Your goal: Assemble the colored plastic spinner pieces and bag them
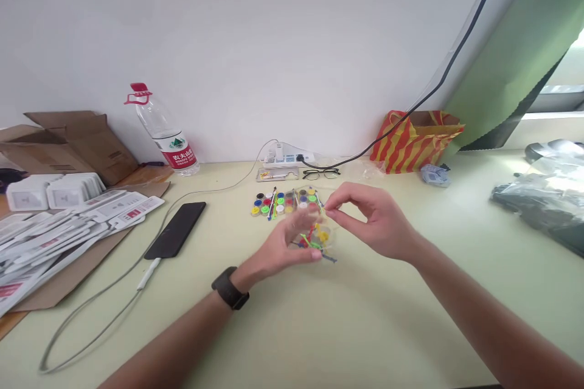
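My left hand is blurred by motion, its fingers curled around a clear plastic bag of small coloured pieces low over the table. A dark watch sits on that wrist. My right hand pinches the top edge of the same bag between thumb and forefinger. Just behind the hands lies a cluster of small coloured round pieces and thin sticks.
A black phone on a white cable lies to the left, beside stacks of white tags and cardboard boxes. A water bottle, power strip, glasses and striped bag line the wall. Dark plastic bags lie right.
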Demonstrator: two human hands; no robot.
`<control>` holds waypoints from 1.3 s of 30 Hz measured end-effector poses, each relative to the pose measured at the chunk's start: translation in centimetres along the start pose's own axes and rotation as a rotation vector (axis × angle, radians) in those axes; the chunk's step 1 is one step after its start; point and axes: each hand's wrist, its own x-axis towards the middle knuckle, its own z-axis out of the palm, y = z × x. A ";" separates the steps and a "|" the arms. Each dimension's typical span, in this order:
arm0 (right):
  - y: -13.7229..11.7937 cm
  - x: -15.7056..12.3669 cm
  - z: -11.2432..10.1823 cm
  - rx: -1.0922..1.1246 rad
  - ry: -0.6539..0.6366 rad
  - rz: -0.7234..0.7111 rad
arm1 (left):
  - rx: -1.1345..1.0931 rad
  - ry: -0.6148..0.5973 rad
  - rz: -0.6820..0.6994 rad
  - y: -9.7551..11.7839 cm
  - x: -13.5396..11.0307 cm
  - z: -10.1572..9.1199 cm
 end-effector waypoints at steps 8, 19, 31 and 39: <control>4.7 -2.9 3.2 0.391 0.114 0.385 | -0.071 -0.015 -0.248 -0.3 -0.9 2.4; 6.2 -3.4 4.4 0.456 0.007 0.510 | -0.116 0.142 -0.278 -1.4 -0.7 1.1; 5.8 -3.8 6.0 0.548 0.000 0.584 | -0.153 0.161 -0.244 -1.2 -0.7 1.6; 4.4 -3.7 6.5 0.585 -0.064 0.593 | -0.232 0.217 -0.237 -1.2 -0.9 2.4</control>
